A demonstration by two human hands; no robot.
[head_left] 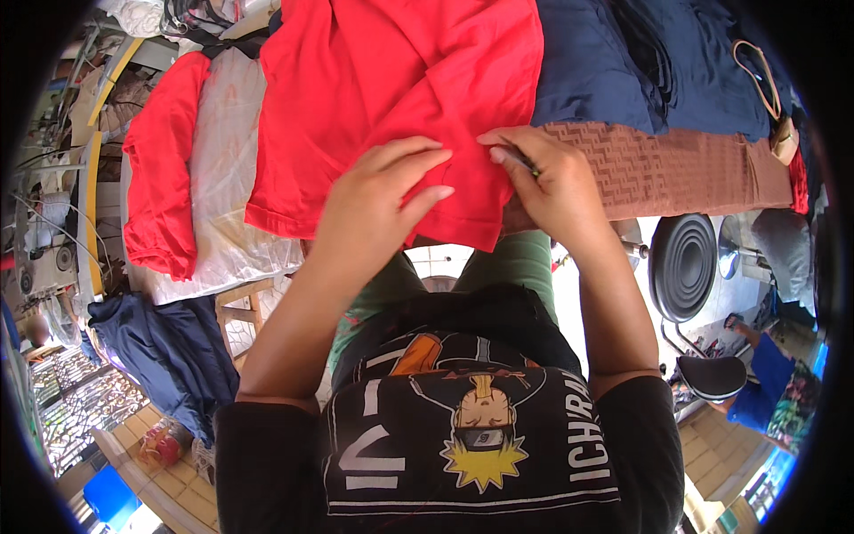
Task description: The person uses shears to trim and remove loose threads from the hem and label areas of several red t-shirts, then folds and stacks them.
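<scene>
A red garment [391, 98] lies spread over the table in front of me, its hem hanging over the near edge. My left hand [378, 191] is over its lower part, fingers curved, with a gap between thumb and fingers and nothing held in them. Close by on the right, my right hand [547, 173] is closed round a small, slim dark tool [523, 157]. Most of that tool is hidden by the fingers, so its kind does not show. The right fingertips are at the red cloth, near its right edge.
Dark blue garments [587, 71] lie right of the red one, on a brown patterned cloth [667, 169]. A second red piece [165, 169] rests on clear plastic [227, 160] at left. Navy clothing [160, 351] hangs below it. A round black stool seat [683, 267] stands at right.
</scene>
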